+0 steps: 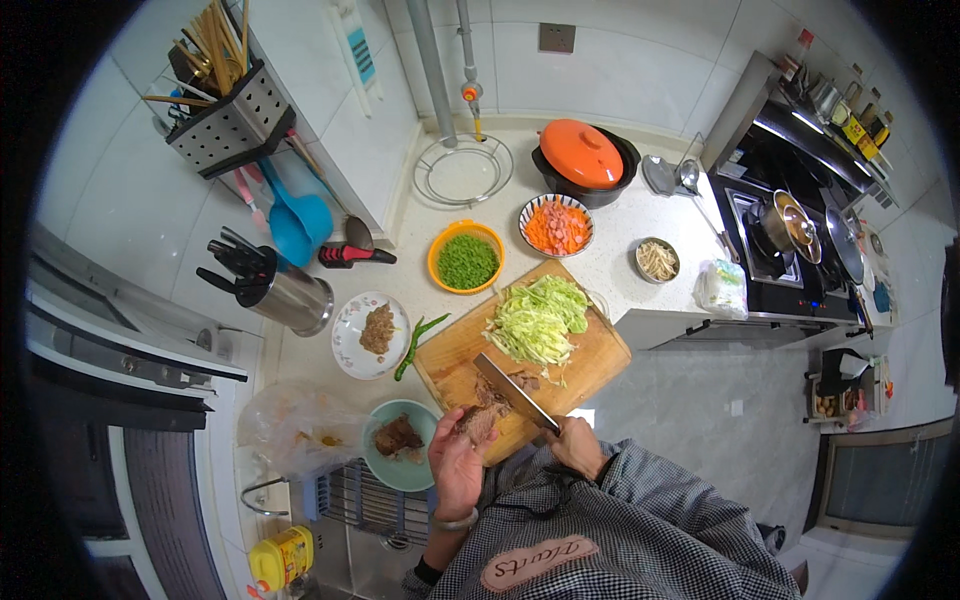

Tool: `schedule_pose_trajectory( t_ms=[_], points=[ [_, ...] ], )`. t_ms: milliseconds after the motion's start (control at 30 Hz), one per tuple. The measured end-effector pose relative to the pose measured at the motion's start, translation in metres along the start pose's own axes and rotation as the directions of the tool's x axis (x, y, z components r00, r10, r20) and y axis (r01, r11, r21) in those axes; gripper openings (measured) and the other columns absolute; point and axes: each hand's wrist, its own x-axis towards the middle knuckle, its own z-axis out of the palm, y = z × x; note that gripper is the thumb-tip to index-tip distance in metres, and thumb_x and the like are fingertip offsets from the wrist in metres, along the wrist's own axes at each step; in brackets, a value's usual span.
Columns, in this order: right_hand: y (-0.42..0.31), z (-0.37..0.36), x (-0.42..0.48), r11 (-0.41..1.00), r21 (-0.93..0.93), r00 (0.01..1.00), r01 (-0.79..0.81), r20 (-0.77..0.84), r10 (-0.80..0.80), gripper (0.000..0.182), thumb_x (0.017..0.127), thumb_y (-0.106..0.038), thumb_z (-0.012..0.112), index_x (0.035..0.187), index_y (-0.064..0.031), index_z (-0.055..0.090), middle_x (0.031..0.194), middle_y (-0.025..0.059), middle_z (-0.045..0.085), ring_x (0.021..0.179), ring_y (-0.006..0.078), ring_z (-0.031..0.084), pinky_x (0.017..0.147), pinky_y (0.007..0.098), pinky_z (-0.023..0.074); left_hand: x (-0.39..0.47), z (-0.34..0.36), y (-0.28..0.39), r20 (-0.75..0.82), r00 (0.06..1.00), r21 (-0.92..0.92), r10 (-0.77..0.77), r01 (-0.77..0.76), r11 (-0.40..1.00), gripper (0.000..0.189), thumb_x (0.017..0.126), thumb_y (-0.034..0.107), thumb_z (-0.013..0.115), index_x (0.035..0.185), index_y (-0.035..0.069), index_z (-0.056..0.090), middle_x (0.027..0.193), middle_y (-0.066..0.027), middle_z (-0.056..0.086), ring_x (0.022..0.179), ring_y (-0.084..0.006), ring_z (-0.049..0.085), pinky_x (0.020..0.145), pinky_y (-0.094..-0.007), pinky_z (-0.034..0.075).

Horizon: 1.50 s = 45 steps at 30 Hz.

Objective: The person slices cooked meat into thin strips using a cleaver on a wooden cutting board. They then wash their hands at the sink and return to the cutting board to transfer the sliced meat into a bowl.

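My left hand (pixel 459 465) grips a piece of cooked meat (pixel 478 424) over the near edge of the wooden cutting board (pixel 600 360). In my right hand (pixel 576 448) is the handle of a kitchen knife (pixel 517 394), its blade slanting up and left across the board. Cut meat slices (pixel 527 381) lie beside the blade, partly hidden by it. Farther back on the board sits a heap of shredded cabbage (pixel 536 319). A pale green bowl (pixel 371 457) with more meat (pixel 399 436) stands just left of my left hand.
Left of the board are green chilies (pixel 415 346), a plate (pixel 349 356) of minced food and a knife block (pixel 296 300). Behind it stand a yellow basket (pixel 433 274) of chopped greens, a bowl (pixel 523 234) of shredded carrot and an orange-lidded pot (pixel 581 154). A sink rack (pixel 375 502) lies near left.
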Motion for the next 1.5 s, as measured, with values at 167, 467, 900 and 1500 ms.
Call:
schedule_pose_trajectory(
  t_ms=[167, 467, 900, 1500],
  points=[
    [0.007, 0.002, 0.001, 0.999, 0.033, 0.998, -0.016, 0.06, 0.014, 0.027, 0.078, -0.011, 0.066, 0.101, 0.0022, 0.062, 0.084, 0.0302, 0.062, 0.08, 0.045, 0.062, 0.069, 0.0489, 0.0514, -0.001, 0.026, 0.012, -0.041, 0.998, 0.021, -0.056, 0.057, 0.998, 0.052, 0.09, -0.001, 0.05, 0.139, -0.005, 0.035, 0.132, -0.0132, 0.049, 0.119, -0.0261, 0.053, 0.099, -0.038, 0.047],
    [-0.001, -0.002, 0.001, 0.995, 0.03, 0.996, 0.092, -0.011, -0.092, 0.031, 0.077, -0.007, 0.064, 0.106, 0.0025, 0.061, 0.085, 0.029, 0.063, 0.078, 0.0452, 0.062, 0.071, 0.0475, 0.0515, -0.006, 0.036, 0.015, -0.084, 0.996, 0.227, -0.008, 0.027, 0.973, 0.039, 0.093, 0.002, 0.047, 0.13, -0.011, 0.044, 0.123, -0.0184, 0.058, 0.109, -0.0283, 0.061, 0.094, -0.0365, 0.052],
    [0.001, -0.001, 0.003, 0.995, -0.008, 0.995, 0.095, 0.031, -0.094, 0.031, 0.079, -0.011, 0.067, 0.106, 0.0013, 0.06, 0.09, 0.0268, 0.064, 0.083, 0.0427, 0.063, 0.071, 0.0438, 0.0515, -0.013, 0.032, 0.019, -0.144, 0.975, -0.062, -0.168, 0.161, 0.985, 0.036, 0.097, 0.018, 0.047, 0.123, -0.008, 0.049, 0.119, -0.0189, 0.06, 0.109, -0.0256, 0.061, 0.095, -0.0341, 0.051],
    [0.002, -0.001, 0.003, 0.997, -0.011, 0.997, 0.073, -0.001, -0.073, 0.026, 0.08, -0.013, 0.066, 0.102, 0.0013, 0.062, 0.082, 0.0256, 0.064, 0.075, 0.0407, 0.064, 0.065, 0.0422, 0.0515, -0.012, 0.043, 0.021, -0.007, 0.974, 0.569, 0.227, -0.183, 0.802, 0.049, 0.079, -0.008, 0.062, 0.126, -0.006, 0.047, 0.12, -0.0104, 0.052, 0.112, -0.0161, 0.052, 0.097, -0.0278, 0.042]
  ],
)
